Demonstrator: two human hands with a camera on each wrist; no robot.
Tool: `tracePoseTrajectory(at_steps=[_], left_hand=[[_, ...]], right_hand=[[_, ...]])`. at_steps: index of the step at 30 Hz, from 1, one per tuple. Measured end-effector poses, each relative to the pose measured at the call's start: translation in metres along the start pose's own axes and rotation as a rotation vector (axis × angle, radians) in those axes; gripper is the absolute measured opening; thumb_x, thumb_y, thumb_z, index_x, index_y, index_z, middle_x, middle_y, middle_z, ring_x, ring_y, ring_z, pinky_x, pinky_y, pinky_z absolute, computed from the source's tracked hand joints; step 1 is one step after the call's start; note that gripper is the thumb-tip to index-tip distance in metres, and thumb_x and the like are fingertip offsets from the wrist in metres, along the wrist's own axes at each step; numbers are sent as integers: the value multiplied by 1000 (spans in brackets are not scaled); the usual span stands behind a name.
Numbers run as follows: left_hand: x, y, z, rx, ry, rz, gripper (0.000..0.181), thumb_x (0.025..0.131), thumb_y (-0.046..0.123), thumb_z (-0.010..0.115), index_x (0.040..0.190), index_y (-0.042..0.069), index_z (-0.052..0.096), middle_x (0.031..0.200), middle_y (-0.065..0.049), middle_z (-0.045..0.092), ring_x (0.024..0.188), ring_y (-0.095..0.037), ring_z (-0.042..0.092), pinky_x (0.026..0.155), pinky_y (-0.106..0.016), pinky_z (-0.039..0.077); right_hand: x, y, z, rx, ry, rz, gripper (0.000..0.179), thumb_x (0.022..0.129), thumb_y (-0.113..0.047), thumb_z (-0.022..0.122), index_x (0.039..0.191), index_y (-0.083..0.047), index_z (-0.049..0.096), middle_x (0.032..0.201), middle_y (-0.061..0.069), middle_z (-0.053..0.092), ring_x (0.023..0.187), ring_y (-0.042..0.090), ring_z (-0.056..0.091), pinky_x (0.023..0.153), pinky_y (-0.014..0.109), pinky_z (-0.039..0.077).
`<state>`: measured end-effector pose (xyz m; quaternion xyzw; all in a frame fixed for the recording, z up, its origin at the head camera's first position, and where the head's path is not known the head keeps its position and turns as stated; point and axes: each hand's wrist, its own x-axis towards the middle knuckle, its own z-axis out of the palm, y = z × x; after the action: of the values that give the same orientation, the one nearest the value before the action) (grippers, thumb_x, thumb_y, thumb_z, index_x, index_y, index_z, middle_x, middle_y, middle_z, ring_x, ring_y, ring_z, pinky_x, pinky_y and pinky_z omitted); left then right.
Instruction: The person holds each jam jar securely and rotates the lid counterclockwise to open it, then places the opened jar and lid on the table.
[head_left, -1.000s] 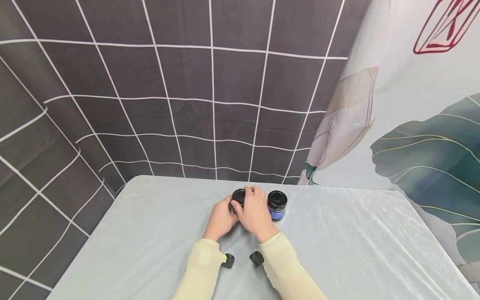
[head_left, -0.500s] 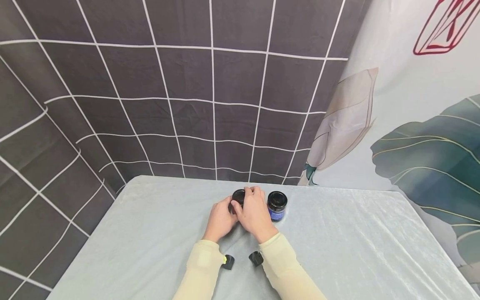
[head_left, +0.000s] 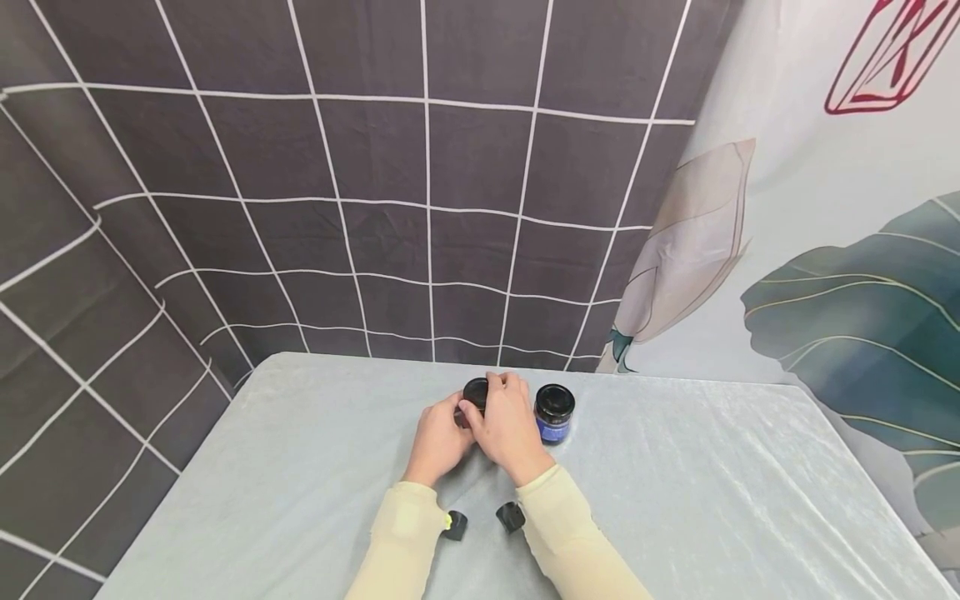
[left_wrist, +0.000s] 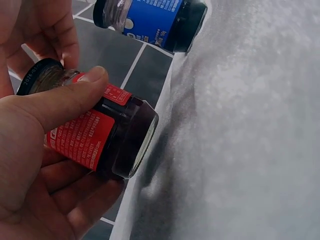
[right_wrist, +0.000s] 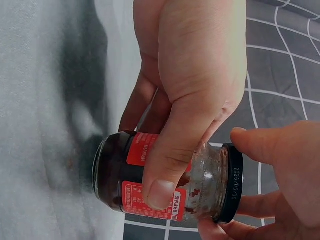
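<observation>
A glass jar (left_wrist: 82,135) with a red label, dark contents and a black lid (right_wrist: 232,182) is held between both hands, tilted slightly, its base close over the cloth. My left hand (head_left: 438,435) grips the body, thumb across the red label and fingers round the far side. At the top, my right hand (head_left: 512,427) holds the lid by its edge, thumb on one side and fingers on the other. Smears of dark contents show inside the clear neck. To the right of the right hand stands a second black-lidded jar (head_left: 554,414) with a blue label, upright on the table.
A pale grey velvety cloth covers the table (head_left: 712,467). Behind it hangs a dark curtain (head_left: 367,167) with white grid lines, and a leaf-print curtain (head_left: 810,208) at the right. Black wrist cameras (head_left: 454,526) sit at both cuffs, low between the forearms.
</observation>
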<state>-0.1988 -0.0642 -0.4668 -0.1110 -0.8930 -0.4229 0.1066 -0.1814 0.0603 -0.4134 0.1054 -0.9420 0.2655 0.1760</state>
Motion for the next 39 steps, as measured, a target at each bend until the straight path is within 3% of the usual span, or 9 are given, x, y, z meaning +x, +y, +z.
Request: tracePoseTrajectory(at_steps=[7,15,30,39], left_hand=[[-1,2,-1,-1,12,8,34,78,7,77,111,7,73,84,-1,73,76,-13,67,69,-32,54],[-4,4,-2,-5,26,11,35,79,7,76,114,7,73,92,-4,75,89,-21,72,78,-39,57],[-6,10,-5,25,64,-24,46,77,11,79,122,6,71,103,-9,76,96,-27,73,81,-43,57],[-8,11,-5,61,105,-4,44,76,12,78,119,6,73,100,-9,76,94,-27,73,80,-43,58]], right_hand=[[0,0,-1,-5,25,-17,52,89,-27,75,119,12,61,105,25,58,100,40,54,89,47,48],[0,-1,-2,-5,25,-15,51,89,-28,75,118,11,62,105,25,58,100,40,54,88,48,48],[2,-5,-5,5,32,-12,53,90,-33,75,118,11,62,107,25,57,104,40,54,89,48,50],[3,-5,-2,-2,45,-10,55,87,-34,77,115,11,63,105,24,58,101,40,56,86,49,50]])
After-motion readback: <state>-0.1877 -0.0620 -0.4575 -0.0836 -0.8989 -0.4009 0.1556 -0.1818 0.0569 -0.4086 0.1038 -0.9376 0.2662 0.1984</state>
